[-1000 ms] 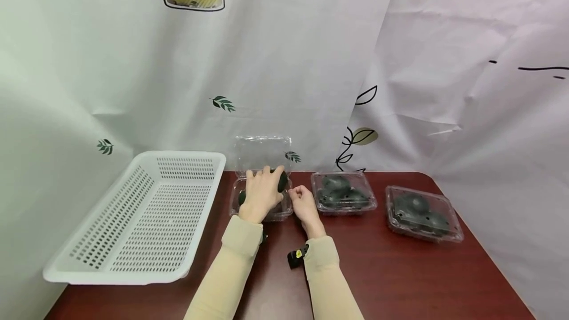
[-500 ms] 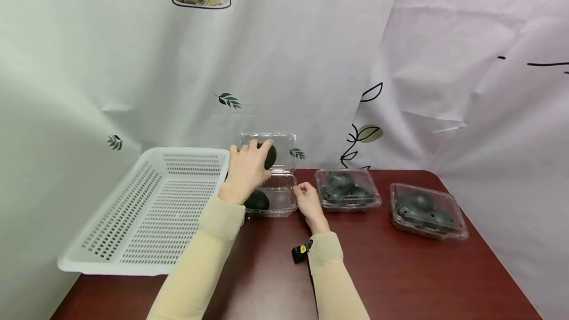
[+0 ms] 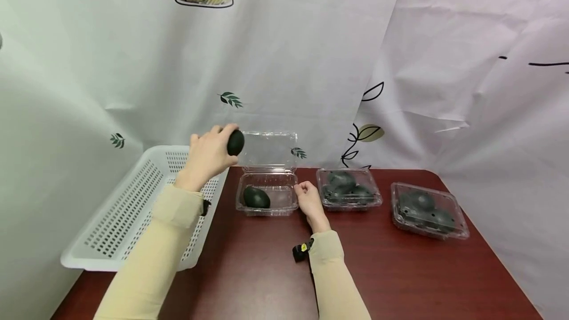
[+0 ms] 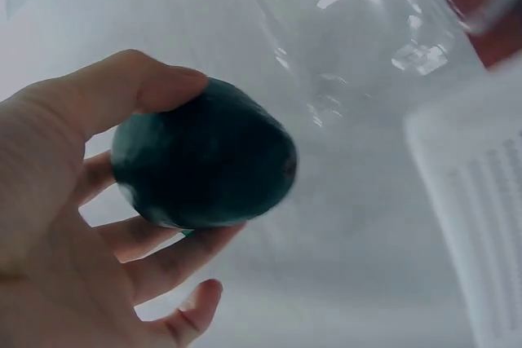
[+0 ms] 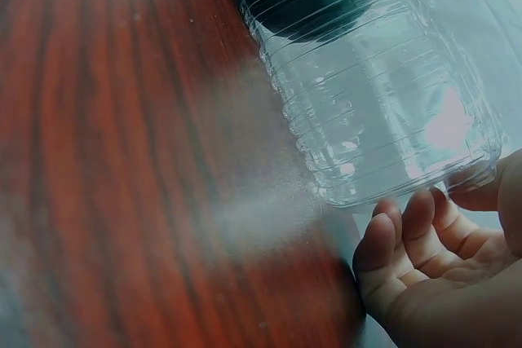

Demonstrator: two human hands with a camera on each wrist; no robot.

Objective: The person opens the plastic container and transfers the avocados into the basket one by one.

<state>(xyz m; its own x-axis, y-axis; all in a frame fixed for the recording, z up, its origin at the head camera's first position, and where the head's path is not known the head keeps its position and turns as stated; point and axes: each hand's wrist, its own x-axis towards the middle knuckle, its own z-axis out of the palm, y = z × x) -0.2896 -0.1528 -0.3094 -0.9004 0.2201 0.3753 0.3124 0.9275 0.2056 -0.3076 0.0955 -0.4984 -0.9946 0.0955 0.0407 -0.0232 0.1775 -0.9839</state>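
My left hand [image 3: 208,157] grips a dark green avocado [image 3: 235,142], raised above the right rim of the white basket. In the left wrist view the thumb lies over the avocado [image 4: 204,156] and the fingers curl beneath it. A clear plastic clamshell container [image 3: 281,194] stands with its lid [image 3: 268,151] raised at the back. One more avocado [image 3: 256,197] lies in its left half. My right hand [image 3: 310,203] pinches the container's right rim; in the right wrist view, the thumb is at the rim and the fingertips [image 5: 377,242] are against the outer wall.
A white perforated basket [image 3: 95,221] stands on the left of the red-brown table [image 3: 253,270], partly hidden by my left arm. Two closed clamshells, a nearer-middle container [image 3: 348,189] and a far-right container [image 3: 429,211], hold avocados. A printed cloth [image 3: 311,63] hangs behind.
My left hand has lifted one avocado out of the open clamshell and carried it up and left toward the basket. My right hand has stayed at the container's right rim.
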